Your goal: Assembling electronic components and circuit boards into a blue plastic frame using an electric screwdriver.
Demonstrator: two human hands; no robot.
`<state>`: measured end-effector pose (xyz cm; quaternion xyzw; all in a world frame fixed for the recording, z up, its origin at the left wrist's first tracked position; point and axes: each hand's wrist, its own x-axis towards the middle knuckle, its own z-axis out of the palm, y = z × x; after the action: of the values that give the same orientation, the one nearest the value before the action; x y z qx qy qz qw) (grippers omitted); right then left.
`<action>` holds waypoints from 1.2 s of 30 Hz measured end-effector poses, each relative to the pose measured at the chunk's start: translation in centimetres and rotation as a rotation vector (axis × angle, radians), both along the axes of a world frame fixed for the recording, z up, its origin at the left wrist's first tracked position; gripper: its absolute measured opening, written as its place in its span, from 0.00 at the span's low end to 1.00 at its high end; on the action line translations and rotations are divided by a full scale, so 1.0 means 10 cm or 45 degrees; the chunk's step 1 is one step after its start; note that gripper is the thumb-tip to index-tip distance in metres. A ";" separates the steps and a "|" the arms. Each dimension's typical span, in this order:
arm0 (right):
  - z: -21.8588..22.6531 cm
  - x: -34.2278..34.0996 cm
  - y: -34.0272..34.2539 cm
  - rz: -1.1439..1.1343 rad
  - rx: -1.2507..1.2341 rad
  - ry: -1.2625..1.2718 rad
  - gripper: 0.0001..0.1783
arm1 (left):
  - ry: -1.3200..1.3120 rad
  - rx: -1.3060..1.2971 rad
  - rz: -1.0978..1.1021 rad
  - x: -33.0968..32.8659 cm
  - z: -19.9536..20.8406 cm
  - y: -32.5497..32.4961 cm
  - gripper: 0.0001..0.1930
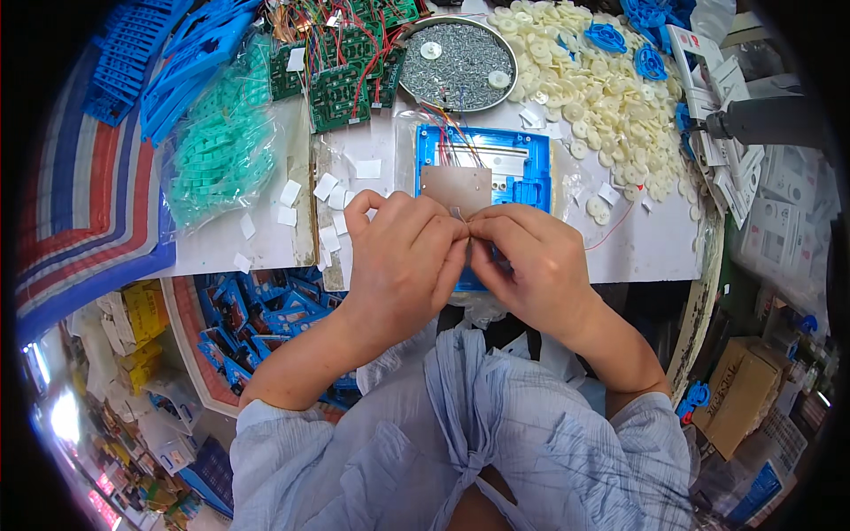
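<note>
In front of me a blue plastic housing lies on the white work table. A brown circuit board rests over it, with thin coloured wires running up from its far side. At the board's near edge my left hand and my right hand meet fingertip to fingertip, both closed in a pinch. A small pale sliver shows between the fingertips, too small to name. My hands cover the near part of the housing.
Green circuit boards, a round tray of screws and a heap of cream plastic discs surround the housing. Bagged teal parts and white paper pieces lie left. Below hangs a bin of blue parts; a grey arm juts in right.
</note>
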<state>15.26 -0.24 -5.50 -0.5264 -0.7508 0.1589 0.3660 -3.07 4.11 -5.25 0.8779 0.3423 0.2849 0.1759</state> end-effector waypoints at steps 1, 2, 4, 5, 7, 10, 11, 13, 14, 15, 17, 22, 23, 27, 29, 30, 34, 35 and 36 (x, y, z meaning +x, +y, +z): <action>0.01 0.00 -0.01 -0.011 -0.041 0.021 0.08 | -0.005 -0.001 0.001 0.00 0.00 0.00 0.08; 0.01 -0.01 -0.02 -0.023 -0.083 0.043 0.08 | -0.010 -0.002 0.001 0.01 0.00 0.00 0.08; 0.00 0.02 -0.02 -0.014 -0.157 0.096 0.07 | 0.004 -0.014 -0.006 0.00 0.00 0.00 0.09; -0.01 0.03 -0.01 -0.010 -0.194 0.123 0.07 | 0.010 -0.021 -0.010 0.00 0.00 0.01 0.09; -0.01 0.03 0.01 -0.014 -0.229 0.235 0.06 | 0.032 -0.029 -0.027 -0.01 0.02 0.03 0.09; 0.05 0.04 0.02 -0.039 -0.466 0.449 0.04 | -0.081 -0.156 -0.045 -0.03 0.00 0.07 0.09; 0.07 0.05 0.02 -0.050 -0.576 0.529 0.04 | -0.143 -0.218 -0.049 -0.03 -0.02 0.09 0.09; 0.06 0.07 0.04 -0.032 -0.658 0.620 0.04 | -0.319 -0.417 -0.088 -0.04 -0.10 0.07 0.10; 0.05 0.08 0.05 -0.022 -0.700 0.666 0.05 | -0.408 -0.517 -0.108 -0.04 -0.13 0.07 0.10; 0.04 0.09 0.05 -0.018 -0.703 0.680 0.05 | -0.391 -0.500 -0.138 -0.04 -0.12 0.08 0.11; 0.01 0.12 0.05 -0.007 -0.708 0.709 0.05 | -0.356 -0.465 -0.198 -0.04 -0.07 0.11 0.13; -0.01 0.13 0.04 0.067 -0.631 0.585 0.05 | -0.069 -0.419 -0.242 -0.14 -0.02 0.21 0.14; -0.01 0.14 0.04 0.096 -0.609 0.555 0.05 | -0.051 -0.383 -0.248 -0.14 -0.02 0.22 0.14; -0.06 0.14 0.01 0.122 -0.346 0.346 0.09 | -0.115 -0.353 -0.307 -0.22 -0.09 0.27 0.14; -0.13 0.12 0.02 0.157 -0.071 0.212 0.10 | -0.122 -0.435 -0.278 -0.24 -0.08 0.28 0.14; -0.15 0.10 0.01 0.140 -0.019 0.171 0.11 | -0.123 -0.400 -0.299 -0.24 -0.08 0.29 0.15; -0.18 0.09 -0.06 0.111 0.104 0.015 0.12 | -0.098 -0.127 -0.444 -0.25 -0.13 0.33 0.15; -0.18 0.09 -0.08 0.113 0.113 -0.022 0.12 | -0.084 -0.025 -0.496 -0.26 -0.14 0.35 0.15; -0.18 0.08 -0.11 0.110 0.097 -0.050 0.13 | -0.050 0.040 -0.539 -0.27 -0.14 0.37 0.15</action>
<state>16.06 -1.30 -7.25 -0.4824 -0.7853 0.1356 0.3637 -5.82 7.77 -6.68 0.9271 0.1423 0.2638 0.2249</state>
